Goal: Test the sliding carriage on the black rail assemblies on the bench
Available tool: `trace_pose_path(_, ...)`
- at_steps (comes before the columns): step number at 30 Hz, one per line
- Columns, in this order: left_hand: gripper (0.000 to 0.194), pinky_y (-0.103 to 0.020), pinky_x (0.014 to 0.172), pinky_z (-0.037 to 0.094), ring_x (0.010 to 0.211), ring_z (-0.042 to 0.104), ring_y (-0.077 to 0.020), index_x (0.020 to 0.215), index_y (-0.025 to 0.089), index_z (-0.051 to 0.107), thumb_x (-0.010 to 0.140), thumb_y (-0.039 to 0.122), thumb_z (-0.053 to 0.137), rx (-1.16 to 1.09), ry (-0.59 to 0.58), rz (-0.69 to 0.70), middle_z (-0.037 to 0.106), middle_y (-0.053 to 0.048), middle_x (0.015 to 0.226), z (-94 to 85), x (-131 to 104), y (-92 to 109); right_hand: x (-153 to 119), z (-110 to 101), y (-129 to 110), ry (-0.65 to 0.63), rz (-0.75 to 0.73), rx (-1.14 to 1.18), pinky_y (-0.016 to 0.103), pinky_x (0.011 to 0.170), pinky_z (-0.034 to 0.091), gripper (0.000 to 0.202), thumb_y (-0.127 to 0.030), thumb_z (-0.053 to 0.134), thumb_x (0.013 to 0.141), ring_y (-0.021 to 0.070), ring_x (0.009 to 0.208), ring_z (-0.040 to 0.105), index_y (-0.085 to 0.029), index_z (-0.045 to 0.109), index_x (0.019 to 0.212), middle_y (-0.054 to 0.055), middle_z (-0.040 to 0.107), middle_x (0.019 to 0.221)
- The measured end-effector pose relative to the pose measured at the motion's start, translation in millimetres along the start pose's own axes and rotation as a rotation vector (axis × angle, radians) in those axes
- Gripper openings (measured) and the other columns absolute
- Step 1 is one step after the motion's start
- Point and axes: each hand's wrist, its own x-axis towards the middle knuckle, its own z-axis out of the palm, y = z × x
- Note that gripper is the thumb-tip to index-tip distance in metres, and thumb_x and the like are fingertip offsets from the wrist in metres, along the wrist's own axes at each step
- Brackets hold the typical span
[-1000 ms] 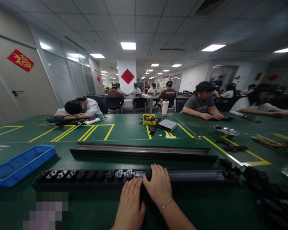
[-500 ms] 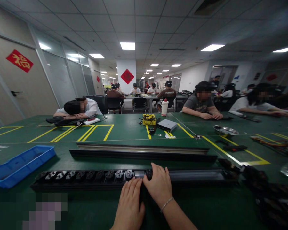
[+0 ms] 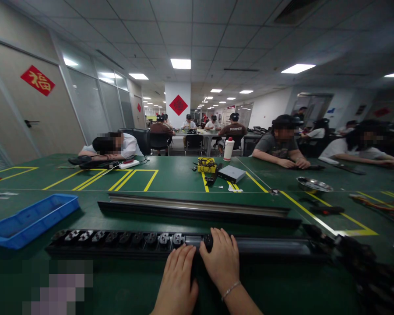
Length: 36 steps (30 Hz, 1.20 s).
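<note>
A long black rail lies crosswise in front of me, with a row of socket modules filling its left part. Some modules look black, others pale or metallic. The fingers of my left hand rest stretched out on the rail's near edge, thumb apart, just below the last pale module. To the right of it, my right hand has its thumb and fingers around a black socket module, which sits at the rail and is partly covered by the hand. The right part of the rail's channel is bare.
Behind the rail lies a second long black profile. A blue tray stands at the left, dark parts are heaped at the right. Farther off are a grey box, a metal bowl, a bottle and seated people.
The view has shifted slightly, so the scene sits a little farther right. Both hands keep nearly the same place on the rail, the right one still around the black socket module.
</note>
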Motion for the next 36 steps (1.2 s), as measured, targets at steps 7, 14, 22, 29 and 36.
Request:
trace_pose_path(7,0.065,-0.045,0.106,0.032,0.123,0.043,-0.0225,0.128,0.02,0.044,0.065,0.008,0.044,-0.015,-0.02,-0.031,0.052,-0.006,0.13,-7.4,3.0,5.7,0.6,-0.9,6.2,0.008,-0.012,-0.019,0.04,0.107,0.019,0.049,-0.036,0.042,0.081,0.0243,0.121,0.044,-0.01,0.059,0.118,0.012,0.056,0.127)
trace_pose_path(14,0.064,-0.044,0.106,0.031,0.124,0.043,-0.0223,0.128,0.019,0.044,0.066,0.008,0.043,-0.016,-0.033,-0.03,0.052,-0.006,0.13,-8.5,3.3,5.1,1.4,-2.3,4.2,0.012,-0.004,-0.018,0.04,0.107,0.018,0.047,-0.035,0.043,0.079,0.0248,0.12,0.045,-0.009,0.061,0.114,0.012,0.058,0.123)
trace_pose_path(22,0.062,-0.045,0.105,0.033,0.123,0.044,-0.0225,0.128,0.019,0.045,0.066,0.008,0.043,-0.001,-0.025,-0.026,0.053,-0.006,0.129,-8.1,3.5,5.4,2.8,0.2,7.6,0.005,-0.016,-0.005,0.038,0.107,0.019,0.049,-0.034,0.042,0.079,0.0244,0.119,0.046,-0.007,0.061,0.115,0.013,0.058,0.123)
trace_pose_path(29,0.064,-0.044,0.105,0.033,0.122,0.044,-0.0225,0.129,0.02,0.043,0.065,0.009,0.043,0.013,0.001,-0.018,0.053,-0.006,0.13,-3.8,1.5,3.1,5.2,-2.4,11.1,0.003,-0.028,-0.004,0.035,0.105,0.024,0.048,-0.033,0.043,0.078,0.0242,0.116,0.048,-0.006,0.062,0.113,0.014,0.059,0.121)
trace_pose_path(36,0.064,-0.044,0.105,0.032,0.123,0.043,-0.0223,0.129,0.021,0.043,0.066,0.009,0.043,0.015,-0.011,-0.023,0.052,-0.005,0.13,-5.0,1.5,2.8,7.3,-8.4,11.4,-0.009,-0.015,0.019,0.037,0.106,0.022,0.046,-0.032,0.044,0.077,0.024,0.116,0.048,-0.008,0.063,0.111,0.012,0.061,0.119)
